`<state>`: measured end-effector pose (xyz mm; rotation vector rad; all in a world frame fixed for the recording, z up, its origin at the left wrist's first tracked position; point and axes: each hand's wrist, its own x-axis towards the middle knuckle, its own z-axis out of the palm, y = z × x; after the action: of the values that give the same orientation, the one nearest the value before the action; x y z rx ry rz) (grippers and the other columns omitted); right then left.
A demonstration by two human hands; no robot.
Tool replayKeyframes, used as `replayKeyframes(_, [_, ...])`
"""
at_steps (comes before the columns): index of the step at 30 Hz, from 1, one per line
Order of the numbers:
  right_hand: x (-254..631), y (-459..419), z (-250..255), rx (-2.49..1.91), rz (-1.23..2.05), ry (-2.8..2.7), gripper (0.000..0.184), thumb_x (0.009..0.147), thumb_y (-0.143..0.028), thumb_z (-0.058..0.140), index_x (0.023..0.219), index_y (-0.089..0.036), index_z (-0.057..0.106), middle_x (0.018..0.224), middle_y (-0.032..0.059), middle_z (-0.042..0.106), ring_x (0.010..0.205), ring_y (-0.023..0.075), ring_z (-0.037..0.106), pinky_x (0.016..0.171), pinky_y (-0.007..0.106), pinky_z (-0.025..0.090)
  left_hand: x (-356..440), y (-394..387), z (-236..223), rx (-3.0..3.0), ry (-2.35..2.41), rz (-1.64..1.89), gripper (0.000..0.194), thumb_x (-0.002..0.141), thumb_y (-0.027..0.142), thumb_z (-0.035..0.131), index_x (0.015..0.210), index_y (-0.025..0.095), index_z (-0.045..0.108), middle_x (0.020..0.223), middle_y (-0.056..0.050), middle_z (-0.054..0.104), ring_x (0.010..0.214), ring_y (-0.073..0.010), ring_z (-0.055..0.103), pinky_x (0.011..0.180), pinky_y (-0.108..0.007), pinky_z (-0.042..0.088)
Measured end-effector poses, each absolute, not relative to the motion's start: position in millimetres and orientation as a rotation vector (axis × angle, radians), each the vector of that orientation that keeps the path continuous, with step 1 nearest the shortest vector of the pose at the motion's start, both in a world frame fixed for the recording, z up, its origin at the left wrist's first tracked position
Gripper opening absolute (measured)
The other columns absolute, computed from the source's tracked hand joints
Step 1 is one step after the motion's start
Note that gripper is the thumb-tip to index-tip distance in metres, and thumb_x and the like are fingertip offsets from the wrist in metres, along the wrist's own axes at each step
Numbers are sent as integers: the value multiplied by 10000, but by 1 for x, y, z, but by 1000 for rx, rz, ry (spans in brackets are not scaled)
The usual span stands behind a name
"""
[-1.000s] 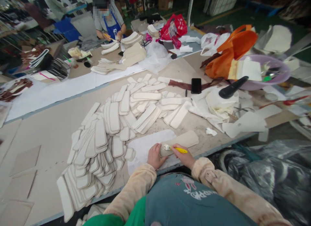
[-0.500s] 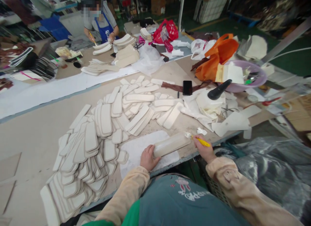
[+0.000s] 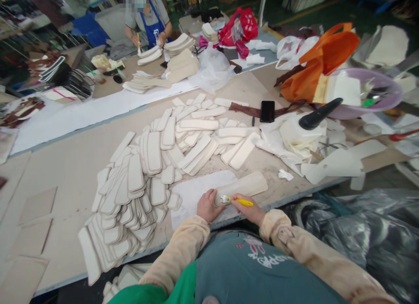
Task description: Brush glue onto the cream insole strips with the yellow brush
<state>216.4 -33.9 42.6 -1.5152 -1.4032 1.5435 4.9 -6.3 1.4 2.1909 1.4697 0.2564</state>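
My left hand (image 3: 207, 206) rests at the near left end of a long beige strip (image 3: 252, 184), fingers together and thumb bent at its edge, holding it in place. The strip lies partly on a white paper sheet (image 3: 188, 192). My right hand (image 3: 250, 209) is closed around a yellow-handled brush (image 3: 244, 202). White paste covers the bristles, which are at the strip's left end, close to my left fingers. A large heap of pale rounded strips (image 3: 152, 153) spreads over the table just beyond and to the left.
A blob of white paste (image 3: 285, 175) lies to the right on the table. Behind it stand a white container with a black spout (image 3: 321, 114), a phone (image 3: 267, 111), an orange bag (image 3: 317, 68) and a purple basin (image 3: 386, 99). Across the table, a person in a blue apron (image 3: 152, 25) holds a brush.
My right hand has carried the brush leftward from the strip's right end to its left end, beside my left hand. My left hand still holds the strip. The view has shifted slightly.
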Motion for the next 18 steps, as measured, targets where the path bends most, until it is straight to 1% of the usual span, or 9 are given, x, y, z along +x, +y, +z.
replayKeyframes(4, [252, -36, 39, -1595, 1459, -1366, 292, 854, -472, 467, 831, -206, 585, 546, -64, 485, 542, 123, 476, 571, 246, 392, 4, -8, 1, 2186, 1480, 265, 648, 712, 467, 689, 1270, 204, 491, 1274, -121, 541, 1113, -281, 535, 965, -445, 467])
replayKeyframes(8, [297, -38, 38, -1729, 1292, -1326, 312, 846, -493, 472, 856, -205, 593, 550, -58, 479, 549, 139, 484, 577, 264, 402, 4, -8, 2, 2185, 1474, 254, 637, 716, 434, 691, 1269, 186, 494, 1296, -129, 533, 1125, -282, 526, 975, -444, 459])
replayKeyframes(10, [317, -38, 39, -1790, 1182, -1349, 327, 850, -504, 465, 862, -203, 594, 575, -41, 514, 564, 152, 508, 598, 284, 420, 5, -7, 3, 2184, 1478, 246, 642, 708, 424, 699, 1267, 183, 495, 1303, -130, 529, 1129, -285, 524, 982, -446, 454])
replayKeyframes(12, [331, -37, 41, -1832, 1042, -1409, 339, 856, -505, 457, 884, -200, 601, 660, 2, 595, 615, 178, 557, 638, 314, 446, 6, -7, 4, 2179, 1482, 240, 641, 705, 431, 702, 1261, 187, 498, 1303, -130, 529, 1139, -290, 521, 988, -451, 449])
replayKeyframes(14, [337, -37, 43, -1847, 882, -1517, 332, 859, -482, 463, 931, -196, 615, 811, 62, 666, 718, 214, 610, 713, 348, 468, 6, -6, 4, 2174, 1477, 231, 636, 707, 443, 698, 1256, 190, 500, 1302, -133, 528, 1148, -293, 518, 989, -454, 447])
replayKeyframes(16, [334, -37, 44, -1865, 731, -1644, 311, 867, -437, 467, 981, -196, 628, 935, 103, 685, 813, 243, 632, 789, 373, 465, 6, -6, 3, 2168, 1473, 220, 639, 708, 448, 695, 1256, 184, 498, 1306, -139, 524, 1153, -295, 516, 989, -454, 447])
replayKeyframes(18, [322, -38, 44, -1914, 632, -1772, 296, 875, -387, 455, 1000, -193, 641, 951, 127, 691, 833, 259, 636, 808, 386, 457, 6, -6, 2, 2165, 1469, 216, 649, 707, 448, 696, 1259, 176, 492, 1307, -145, 520, 1158, -298, 514, 992, -454, 444])
